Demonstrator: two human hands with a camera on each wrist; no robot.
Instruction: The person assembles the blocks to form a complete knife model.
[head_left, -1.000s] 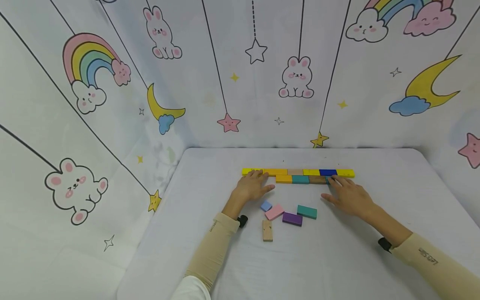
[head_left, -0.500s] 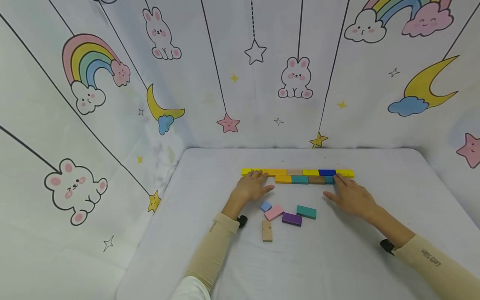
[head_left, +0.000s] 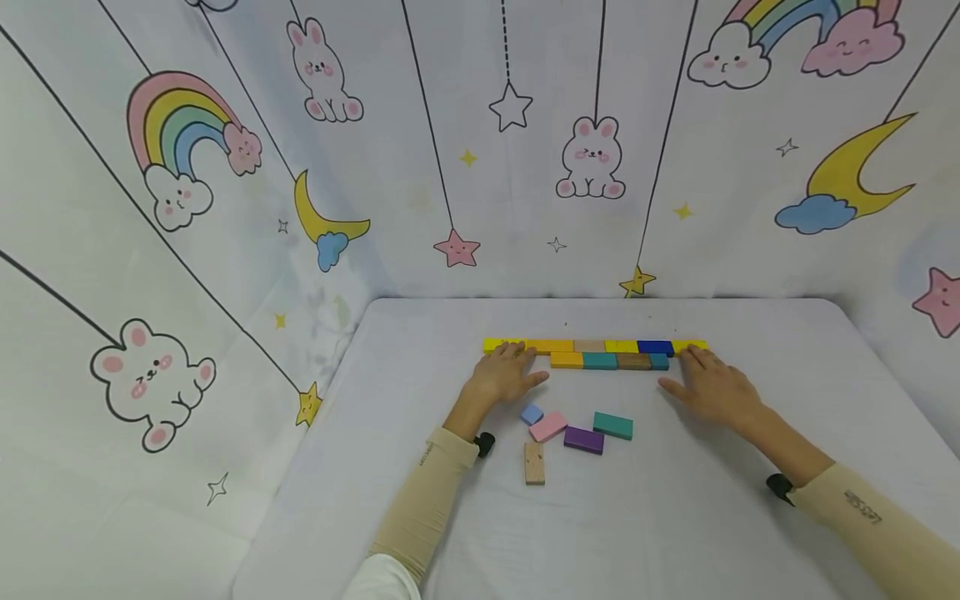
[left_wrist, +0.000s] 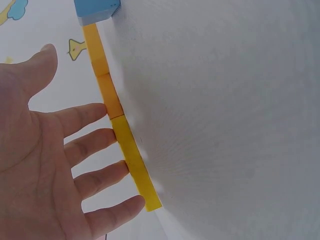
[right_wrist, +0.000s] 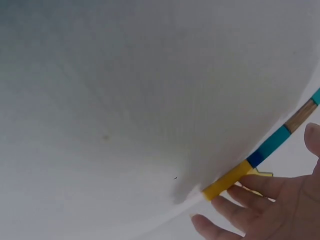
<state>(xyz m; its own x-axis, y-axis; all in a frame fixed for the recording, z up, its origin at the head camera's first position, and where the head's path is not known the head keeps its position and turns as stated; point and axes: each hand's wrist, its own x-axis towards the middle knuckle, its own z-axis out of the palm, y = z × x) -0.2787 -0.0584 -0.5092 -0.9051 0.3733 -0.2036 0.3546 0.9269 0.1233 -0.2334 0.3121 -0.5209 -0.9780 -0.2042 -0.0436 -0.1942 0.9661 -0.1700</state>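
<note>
Two rows of coloured blocks lie against each other on the white table. The back row includes a dark blue block (head_left: 655,347) and a yellow block (head_left: 622,345); the shorter front row has an orange block (head_left: 566,360) and a brown block (head_left: 633,361). My left hand (head_left: 500,375) touches the left yellow block (left_wrist: 135,162) with spread fingers. At the other end my right hand (head_left: 717,387) has its fingertips at the right yellow block (right_wrist: 228,181), just beyond a small teal block (head_left: 659,362). Neither hand grips anything.
Nearer the front lie loose blocks: light blue (head_left: 532,414), pink (head_left: 548,426), purple (head_left: 583,440), green (head_left: 612,425) and plain wood (head_left: 534,463). A printed cloth wall (head_left: 405,150) stands behind the table (head_left: 675,533).
My right hand has moved to the right, off the small teal block in the front row and over to the yellow end block. The left hand has stayed in place.
</note>
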